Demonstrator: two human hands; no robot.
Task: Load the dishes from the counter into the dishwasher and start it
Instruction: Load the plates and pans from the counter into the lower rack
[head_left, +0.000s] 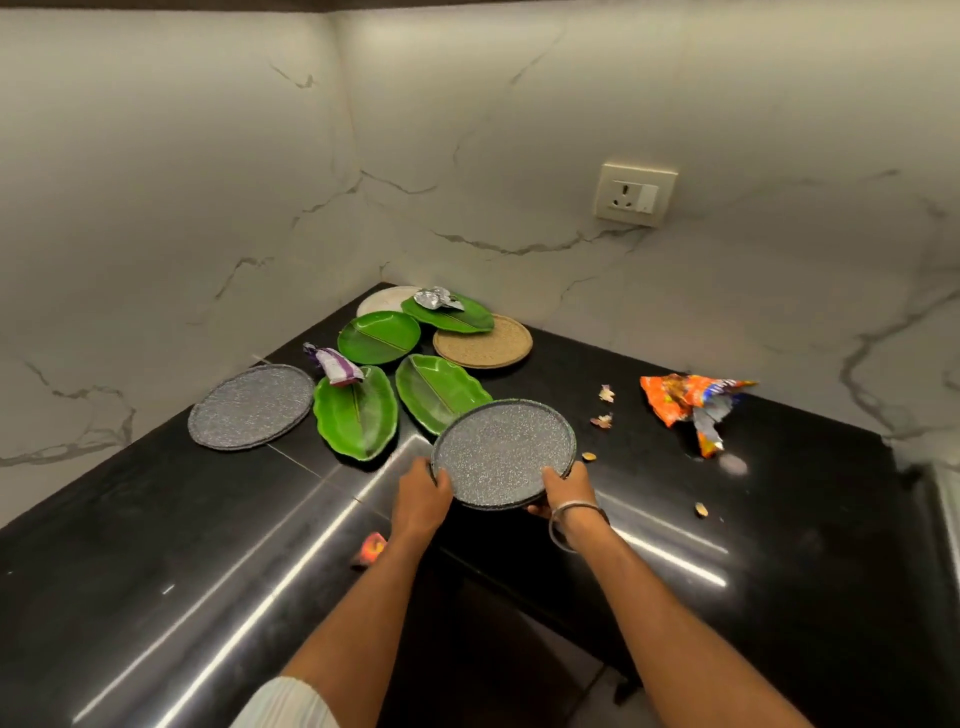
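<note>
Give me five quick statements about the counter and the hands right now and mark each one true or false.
1. Both hands hold the same grey speckled plate. True: the left hand grips its left edge and the right hand its right edge.
2. A second grey plate lies on the black counter. True.
3. The purple wrapper lies on the woven tan plate. False: it lies on a green leaf plate.
4. The orange snack bag lies on a plate. False: it lies on the bare counter.
5. The wall socket has a plug in it. False: nothing is plugged in.
</note>
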